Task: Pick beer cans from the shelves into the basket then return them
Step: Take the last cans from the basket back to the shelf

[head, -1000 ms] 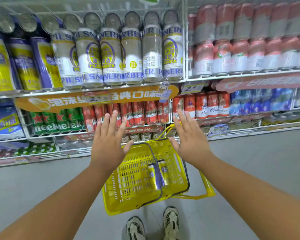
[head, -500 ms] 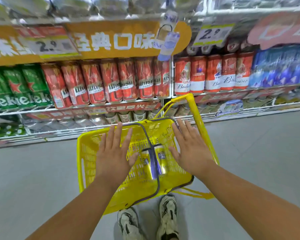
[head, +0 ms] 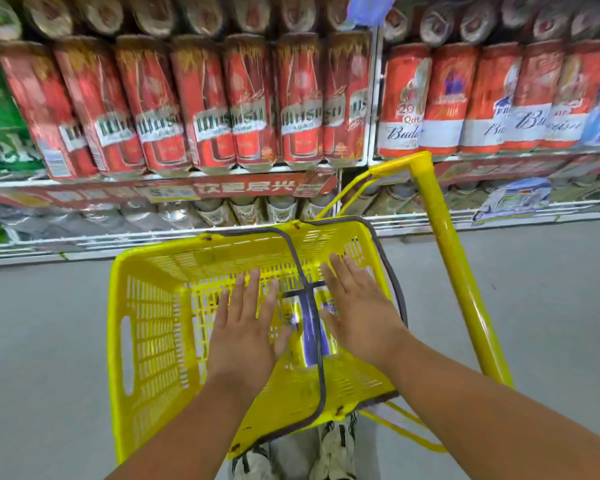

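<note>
Both hands flat & empty, fingers spread – left hand (head: pixel 243 327) & right hand (head: pixel 357 317) flank two cans (head: pixel 300 336) lying in basket (head: pixel 146 341) btm; prob best grab one each, clear of grey handle (head: pixel 309 306).

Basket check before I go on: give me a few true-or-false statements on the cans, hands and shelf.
1. Two cans lie in the basket. True.
2. The left hand grips a can. False: it is open, fingers spread, above the basket.
3. The right hand is open, holding nothing. True.
4. The basket is red. False: it is yellow, with a grey handle folded across it.
5. Red cans fill the shelf behind the basket. True.
</note>
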The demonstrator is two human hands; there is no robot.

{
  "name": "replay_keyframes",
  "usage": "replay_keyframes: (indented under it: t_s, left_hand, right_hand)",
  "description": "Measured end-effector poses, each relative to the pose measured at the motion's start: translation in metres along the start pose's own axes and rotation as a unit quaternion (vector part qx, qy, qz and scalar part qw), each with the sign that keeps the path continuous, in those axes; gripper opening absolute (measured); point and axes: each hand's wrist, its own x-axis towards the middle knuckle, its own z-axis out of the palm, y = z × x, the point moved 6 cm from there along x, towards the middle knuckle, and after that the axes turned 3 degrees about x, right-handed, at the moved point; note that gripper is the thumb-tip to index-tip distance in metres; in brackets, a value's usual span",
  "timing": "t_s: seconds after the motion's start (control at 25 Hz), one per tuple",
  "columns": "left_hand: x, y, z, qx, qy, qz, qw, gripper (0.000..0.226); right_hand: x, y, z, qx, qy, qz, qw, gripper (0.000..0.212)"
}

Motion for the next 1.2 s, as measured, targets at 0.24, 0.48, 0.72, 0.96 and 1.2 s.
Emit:
replay_keyframes:
  t_s: [0.24, 0.48, 0.72, 0.96, 1.2]
  left_hand:
    - [0.008, 0.015, 0.05, -0.018, -0.049, -0.02, 0.998, 0.078]
    - [0.017, 0.025, 0.088, -0.044, -0.096, -0.034, 0.994, 0.08]
    - [0.027, 0.038, 0.107, -0.125, -0.129, -0.101, 0.979, 0.092]
    - [0.029, 0.046, 0.121, -0.178, -0.185, -0.17, 0.951, 0.095]
    - [0.026, 0.053, 0.151, -0.314, -0.233, -0.256, 0.884, 0.091]
  right_hand:
    - [0.029, 0.005, 0.037, 0.056, -0.037, 0.005, 0.998, 0.074]
    - [0.045, 0.005, 0.07, 0.071, -0.088, 0.015, 0.993, 0.073]
    - [0.064, 0.01, 0.091, 0.014, -0.122, 0.016, 0.992, 0.076]
    - [0.076, 0.009, 0.093, -0.048, -0.112, 0.017, 0.992, 0.067]
    - [0.081, 0.008, 0.092, -0.049, -0.106, 0.043, 0.992, 0.046]
